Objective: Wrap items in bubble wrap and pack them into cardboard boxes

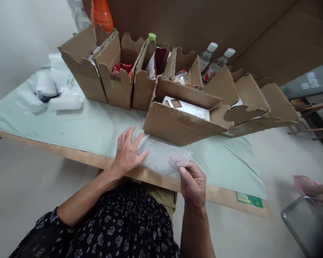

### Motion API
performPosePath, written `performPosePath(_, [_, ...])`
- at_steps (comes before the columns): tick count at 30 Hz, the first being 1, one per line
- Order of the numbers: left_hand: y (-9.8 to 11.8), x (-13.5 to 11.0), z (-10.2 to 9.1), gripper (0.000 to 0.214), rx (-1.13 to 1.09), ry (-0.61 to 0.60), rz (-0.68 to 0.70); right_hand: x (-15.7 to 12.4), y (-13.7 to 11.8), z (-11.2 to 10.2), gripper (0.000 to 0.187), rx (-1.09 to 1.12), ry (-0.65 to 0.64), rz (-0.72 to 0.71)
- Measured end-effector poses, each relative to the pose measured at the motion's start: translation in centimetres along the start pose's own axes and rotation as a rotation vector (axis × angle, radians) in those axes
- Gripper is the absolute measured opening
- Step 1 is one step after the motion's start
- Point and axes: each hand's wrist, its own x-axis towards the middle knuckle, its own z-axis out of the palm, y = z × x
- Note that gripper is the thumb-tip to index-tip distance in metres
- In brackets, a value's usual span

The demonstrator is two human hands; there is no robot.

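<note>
Far left, white wrapped bundles (55, 94) lie on the table (97, 125). Our left hand (127, 151), fingers spread, presses flat on the bubble wrap (164, 157) at the table's near edge so it cannot slide. Our right hand (193, 182) pinches its right end. A cardboard box (177, 125) sits open just behind.

The left hand (129, 152) lies palm down, fingers spread and straight, pointing up and to the right. Its bare forearm runs in from the lower left. The right hand (192, 182) is curled with the knuckles up, thumb and fingertips pinched together, on a forearm rising from below.
</note>
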Motion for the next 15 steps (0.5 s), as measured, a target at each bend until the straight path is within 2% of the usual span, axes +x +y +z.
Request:
performPosePath(3, [-1.1, 0.6, 0.8, 0.047, 0.068, -0.046, -0.029, -0.6, -0.4, -1.1, 0.016, 0.056, 0.05, 0.004])
performPosePath(6, [-2.4, 0.7, 0.4, 0.023, 0.067, -0.016, -0.123, -0.8, -0.5, -1.9, 0.019, 0.092, 0.143, 0.043])
performPosePath(9, [-3.6, 0.8, -1.0, 0.01, -0.035, 0.014, -0.218, -0.7, -0.2, -2.8, 0.021, 0.097, 0.24, 0.089])
performPosePath(12, [-4.9, 1.1, -3.2, 0.012, -0.156, 0.015, -0.384, -0.1, 0.2, -4.2, 0.023, 0.05, 0.363, 0.083])
performPosePath(15, [-5.9, 1.4, -5.0, 0.019, -0.211, -0.041, -0.566, 0.8, 0.8, -5.9, 0.027, -0.069, 0.443, 0.068])
